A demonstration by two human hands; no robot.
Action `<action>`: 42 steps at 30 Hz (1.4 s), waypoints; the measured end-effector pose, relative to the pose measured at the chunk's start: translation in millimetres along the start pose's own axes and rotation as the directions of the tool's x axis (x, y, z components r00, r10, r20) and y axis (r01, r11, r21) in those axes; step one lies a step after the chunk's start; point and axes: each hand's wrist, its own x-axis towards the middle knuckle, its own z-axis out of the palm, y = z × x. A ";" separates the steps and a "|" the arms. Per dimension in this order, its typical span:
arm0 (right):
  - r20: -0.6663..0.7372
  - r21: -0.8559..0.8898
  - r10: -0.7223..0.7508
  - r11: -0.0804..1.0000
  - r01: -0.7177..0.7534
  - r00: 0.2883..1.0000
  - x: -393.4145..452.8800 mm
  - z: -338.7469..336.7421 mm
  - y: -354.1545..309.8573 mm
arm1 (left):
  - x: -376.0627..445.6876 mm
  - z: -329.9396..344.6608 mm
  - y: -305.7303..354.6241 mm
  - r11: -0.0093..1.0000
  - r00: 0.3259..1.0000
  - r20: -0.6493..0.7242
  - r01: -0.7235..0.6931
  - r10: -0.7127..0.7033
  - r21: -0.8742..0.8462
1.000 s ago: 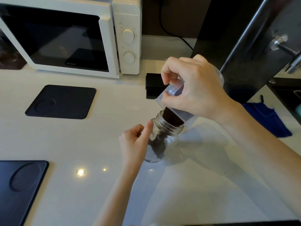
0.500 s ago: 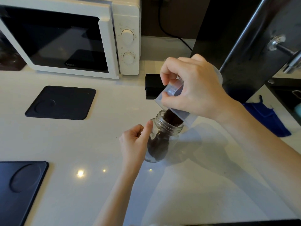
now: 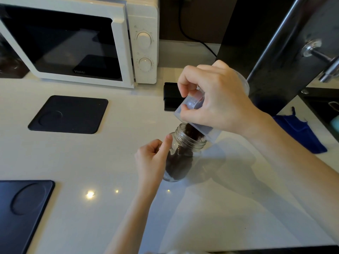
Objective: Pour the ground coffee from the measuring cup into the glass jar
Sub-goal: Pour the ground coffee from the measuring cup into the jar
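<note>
A small glass jar [image 3: 190, 142] with a threaded neck stands on the white counter, tilted a little to the right. Dark ground coffee [image 3: 177, 166] fills much of its lower body. My left hand [image 3: 153, 159] wraps the jar's left side, thumb up against the neck. My right hand [image 3: 216, 99] grips a clear plastic measuring cup [image 3: 208, 132], tipped steeply with its rim over the jar's mouth. A stream of ground coffee falls from the cup's rim into the jar. Most of the cup is hidden under my fingers.
A white microwave [image 3: 143, 43] stands at the back left. Two dark mats lie on the counter, one at mid left [image 3: 68, 114] and one at the near left edge [image 3: 20, 213]. A black box [image 3: 169, 99] sits behind the cup. A blue cloth [image 3: 300, 131] lies at the right.
The coffee level in the jar has risen while the cup stays tipped over the mouth. Both hands have kept their places.
</note>
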 end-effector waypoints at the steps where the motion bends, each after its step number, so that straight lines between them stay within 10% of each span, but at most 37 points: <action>1: -0.002 0.005 -0.002 1.000 0.002 1.000 -0.1 -0.3 0.0 | 0.0 -0.1 0.0 1.000 1.000 -0.001 0.000 0.000 -0.003; 42: 0.030 -0.035 -0.143 0.989 0.144 0.989 0.8 0.5 -9.2 | -2.6 0.1 -3.3 0.999 1.000 -0.002 0.016 -0.016 -0.035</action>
